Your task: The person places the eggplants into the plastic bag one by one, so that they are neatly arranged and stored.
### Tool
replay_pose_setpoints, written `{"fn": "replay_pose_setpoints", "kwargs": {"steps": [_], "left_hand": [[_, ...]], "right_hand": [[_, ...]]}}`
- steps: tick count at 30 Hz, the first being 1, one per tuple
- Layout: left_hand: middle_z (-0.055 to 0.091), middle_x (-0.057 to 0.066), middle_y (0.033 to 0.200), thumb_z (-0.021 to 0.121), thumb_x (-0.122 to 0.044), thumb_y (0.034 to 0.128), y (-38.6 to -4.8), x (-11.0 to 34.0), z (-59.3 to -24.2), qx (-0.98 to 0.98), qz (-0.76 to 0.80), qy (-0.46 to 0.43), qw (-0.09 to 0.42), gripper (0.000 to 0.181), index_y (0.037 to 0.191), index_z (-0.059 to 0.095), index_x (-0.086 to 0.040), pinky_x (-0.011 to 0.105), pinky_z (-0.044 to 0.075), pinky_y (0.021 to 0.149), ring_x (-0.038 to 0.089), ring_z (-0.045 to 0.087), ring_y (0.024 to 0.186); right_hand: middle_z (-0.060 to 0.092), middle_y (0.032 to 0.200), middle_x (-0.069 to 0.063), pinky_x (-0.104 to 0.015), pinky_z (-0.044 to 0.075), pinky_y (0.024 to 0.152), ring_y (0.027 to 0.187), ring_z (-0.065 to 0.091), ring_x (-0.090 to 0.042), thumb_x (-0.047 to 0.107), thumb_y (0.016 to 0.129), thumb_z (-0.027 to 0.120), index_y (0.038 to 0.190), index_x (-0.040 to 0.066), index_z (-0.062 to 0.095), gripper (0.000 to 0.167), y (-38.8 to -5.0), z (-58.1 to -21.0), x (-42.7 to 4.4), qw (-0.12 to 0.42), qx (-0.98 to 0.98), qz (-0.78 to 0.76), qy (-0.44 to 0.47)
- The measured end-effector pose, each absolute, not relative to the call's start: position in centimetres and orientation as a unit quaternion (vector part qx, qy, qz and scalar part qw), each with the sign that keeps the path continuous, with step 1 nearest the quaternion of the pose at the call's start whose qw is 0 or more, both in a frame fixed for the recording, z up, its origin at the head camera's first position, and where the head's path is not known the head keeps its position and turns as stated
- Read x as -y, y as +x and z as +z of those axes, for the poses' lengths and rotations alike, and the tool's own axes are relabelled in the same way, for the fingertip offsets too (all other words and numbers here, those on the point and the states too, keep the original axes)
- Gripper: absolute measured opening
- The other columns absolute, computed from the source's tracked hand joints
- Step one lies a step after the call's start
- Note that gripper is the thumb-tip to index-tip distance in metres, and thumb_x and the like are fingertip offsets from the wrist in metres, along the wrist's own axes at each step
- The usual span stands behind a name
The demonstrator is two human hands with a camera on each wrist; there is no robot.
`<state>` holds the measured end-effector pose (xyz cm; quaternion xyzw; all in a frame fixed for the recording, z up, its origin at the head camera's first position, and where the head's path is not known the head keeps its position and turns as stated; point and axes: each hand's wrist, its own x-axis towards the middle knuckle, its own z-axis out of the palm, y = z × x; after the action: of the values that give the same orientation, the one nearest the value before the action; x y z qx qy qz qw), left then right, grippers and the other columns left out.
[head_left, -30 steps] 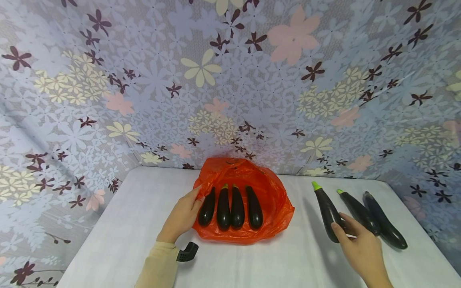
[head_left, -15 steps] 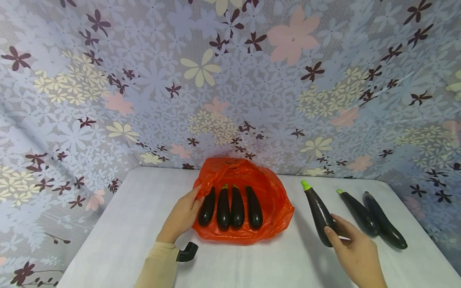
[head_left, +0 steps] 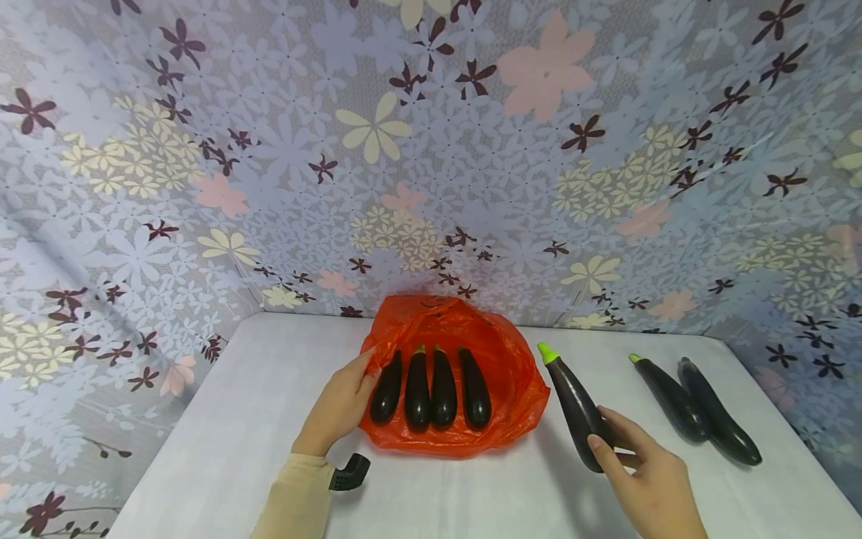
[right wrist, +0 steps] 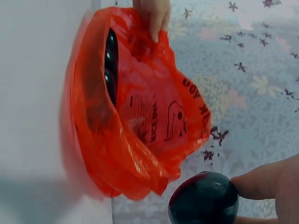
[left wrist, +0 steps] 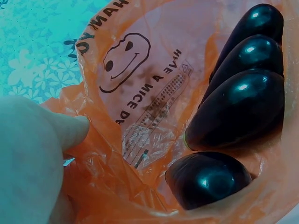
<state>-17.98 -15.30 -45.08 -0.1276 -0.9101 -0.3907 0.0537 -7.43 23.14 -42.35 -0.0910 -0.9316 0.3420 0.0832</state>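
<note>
four eggplants [head_left: 443,389] lie side by side inside the red plastic bag [head_left: 518,408] at the centre of the frame. the left hand [head_left: 343,400] pinches the bag's left rim, thumb against the plastic. the right hand [head_left: 643,471], lower right, grips a fifth eggplant [head_left: 572,408] near its blunt end; the green stem end points to the upper left, just beside the bag's right edge. a green-tipped eggplant [head_left: 673,400] and a longer eggplant [head_left: 723,419] lie at the right on the desk [head_left: 236,434], seeming to touch near their lower parts.

as i judge it, the likeliest trouble is the stem snagging the limp right rim, which no hand supports, and folding it inward. a hold so far down one smooth end could also let the fifth eggplant swivel or slip.

hard to make out: whether the stem is high enough to clear the rim, and where the fingers sit behind the plastic and behind the fifth eggplant. the right wrist view cuts that eggplant off at the bottom edge.
</note>
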Motion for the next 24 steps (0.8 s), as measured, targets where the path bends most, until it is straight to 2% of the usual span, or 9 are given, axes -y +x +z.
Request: {"fn": "replay_pose_setpoints", "kwargs": {"steps": [8,14,18,24], "left_hand": [[0.058,0.011,0.141,0.050,-0.018,0.1055,-18.1,15.4,-45.3,0.914,-0.377,-0.134,0.066,0.046,0.150,0.046,-0.007,0.052,0.041,0.110,0.032,0.056,0.128],[0.057,0.012,0.142,0.050,-0.018,0.1055,-18.0,15.3,-45.3,0.912,-0.380,-0.136,0.066,0.047,0.150,0.046,-0.006,0.052,0.040,0.111,0.032,0.055,0.129],[0.057,0.012,0.142,0.050,-0.018,0.1056,-18.0,15.3,-45.3,0.912,-0.382,-0.136,0.063,0.047,0.151,0.045,-0.005,0.052,0.040,0.111,0.032,0.054,0.130],[0.057,0.012,0.142,0.051,-0.018,0.1055,-18.0,15.4,-45.4,0.911,-0.385,-0.133,0.061,0.047,0.151,0.045,-0.006,0.052,0.040,0.111,0.032,0.055,0.129]], "right_hand": [[0.067,0.121,-0.024,-0.035,0.062,0.069,0.092,0.072,-0.030,0.047,0.095,0.067,0.141,0.006,0.056,0.062,-7.0,-42.0,-22.1,0.054,0.924,0.372,-0.077],[0.066,0.125,-0.023,-0.036,0.062,0.067,0.090,0.072,-0.027,0.046,0.094,0.068,0.142,0.008,0.055,0.062,-7.0,-42.0,-21.4,0.031,0.920,0.385,-0.062],[0.066,0.126,-0.021,-0.037,0.062,0.071,0.092,0.071,-0.025,0.046,0.094,0.069,0.142,0.009,0.055,0.063,-7.1,-41.9,-21.0,0.010,0.920,0.388,-0.062],[0.068,0.122,-0.017,-0.036,0.061,0.078,0.096,0.070,-0.024,0.045,0.093,0.070,0.141,0.008,0.056,0.062,-7.4,-41.9,-20.4,0.009,0.922,0.386,-0.032]]}}
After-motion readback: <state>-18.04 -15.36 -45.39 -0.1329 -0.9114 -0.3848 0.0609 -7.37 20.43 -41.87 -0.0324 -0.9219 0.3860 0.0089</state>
